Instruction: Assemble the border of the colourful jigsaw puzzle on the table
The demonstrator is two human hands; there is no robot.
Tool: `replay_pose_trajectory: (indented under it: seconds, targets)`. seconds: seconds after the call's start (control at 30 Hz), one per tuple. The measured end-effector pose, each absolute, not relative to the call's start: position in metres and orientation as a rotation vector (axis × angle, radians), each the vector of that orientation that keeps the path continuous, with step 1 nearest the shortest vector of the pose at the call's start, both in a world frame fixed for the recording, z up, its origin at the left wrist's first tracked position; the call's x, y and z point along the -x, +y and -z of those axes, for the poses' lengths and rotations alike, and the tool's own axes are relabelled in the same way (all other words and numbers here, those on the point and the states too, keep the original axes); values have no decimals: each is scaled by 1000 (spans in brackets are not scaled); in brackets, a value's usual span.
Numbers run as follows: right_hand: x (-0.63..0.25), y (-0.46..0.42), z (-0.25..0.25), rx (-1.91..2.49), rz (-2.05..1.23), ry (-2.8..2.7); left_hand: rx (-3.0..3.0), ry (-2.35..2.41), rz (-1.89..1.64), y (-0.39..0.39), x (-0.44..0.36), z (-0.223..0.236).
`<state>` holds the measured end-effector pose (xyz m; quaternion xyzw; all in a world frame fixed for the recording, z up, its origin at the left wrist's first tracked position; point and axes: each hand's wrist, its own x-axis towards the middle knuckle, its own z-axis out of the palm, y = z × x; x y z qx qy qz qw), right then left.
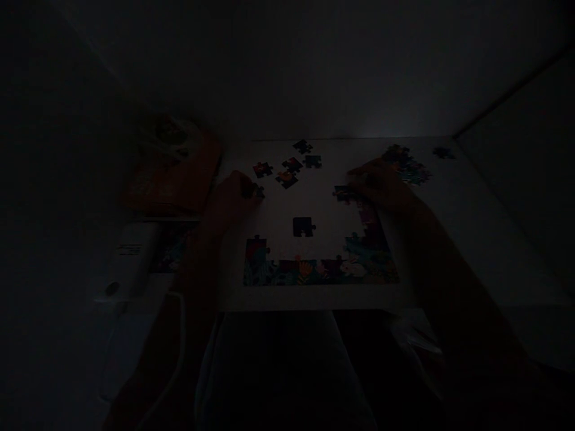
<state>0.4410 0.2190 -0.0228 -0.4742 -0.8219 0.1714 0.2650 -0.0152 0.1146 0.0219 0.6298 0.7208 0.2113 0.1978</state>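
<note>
In a dim room, a white puzzle board (314, 299) is being worked on: a dark jigsaw piece (257, 191) is being touched by the curled fingers of the left hand (231, 200), while another piece (345, 193) is being pressed under the outstretched fingers of the right hand (377, 185). Whether either is being pinched cannot be told. Loose pieces (287, 164) are being left between the hands, with an assembled border (321, 270) nearer the body and an orange packet (173, 173) beyond the left hand.

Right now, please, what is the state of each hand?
Left hand: curled, touching a dark jigsaw piece; grip cannot be told.
Right hand: bent over another jigsaw piece; grip cannot be told.
</note>
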Motion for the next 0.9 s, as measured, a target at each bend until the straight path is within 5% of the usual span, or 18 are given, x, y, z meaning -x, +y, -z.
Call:
replay_pose_trajectory:
  seconds: [0.5,0.9]
  targets:
    - [-428,225,31,1224,-468,-2133,-1405,1718,-1017,117,-39,-32]
    - [-424,229,34,1173,-509,-2131,-1723,1513,-756,161,-116,-27]
